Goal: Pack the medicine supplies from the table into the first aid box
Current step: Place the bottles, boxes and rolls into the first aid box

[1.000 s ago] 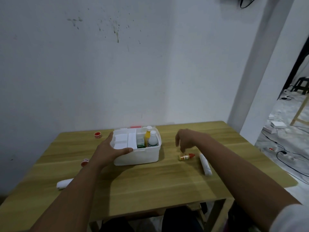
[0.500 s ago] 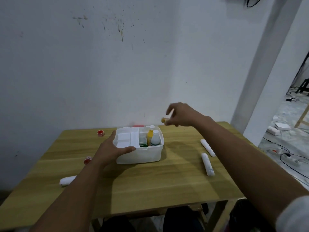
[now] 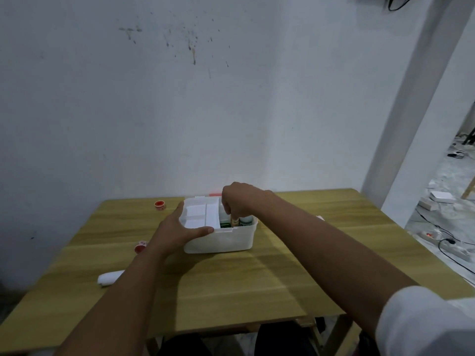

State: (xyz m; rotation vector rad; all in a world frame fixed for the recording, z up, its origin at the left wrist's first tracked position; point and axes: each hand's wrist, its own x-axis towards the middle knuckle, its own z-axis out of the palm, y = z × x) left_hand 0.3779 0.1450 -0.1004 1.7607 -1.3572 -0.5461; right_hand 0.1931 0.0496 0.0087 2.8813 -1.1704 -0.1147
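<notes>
The white first aid box [image 3: 232, 240] stands open on the wooden table [image 3: 257, 283]. My left hand [image 3: 177, 231] grips its front left corner, thumb along the rim. My right hand [image 3: 237, 200] is over the box's right compartment, fingers closed on a small yellow-brown bottle [image 3: 234, 220] that points down into it, beside a white bottle [image 3: 246, 220] and green packs [image 3: 225, 225]. White boxes [image 3: 203, 214] fill the left compartments. On the table lie a white roll [image 3: 110, 278] at front left and two red-and-white tape rolls [image 3: 160, 204] [image 3: 140, 247].
A white wall rises right behind the table. To the right, a white pillar [image 3: 401, 140] and floor clutter with cables and a power strip [image 3: 452, 249]. A white object's tip [image 3: 320, 217] peeks out behind my right forearm. A red item [image 3: 215, 194] lies behind the box.
My right hand picked the small bottle up from the table, carried it up and left over the box, and has lowered it into the right compartment. The left hand stays on the box.
</notes>
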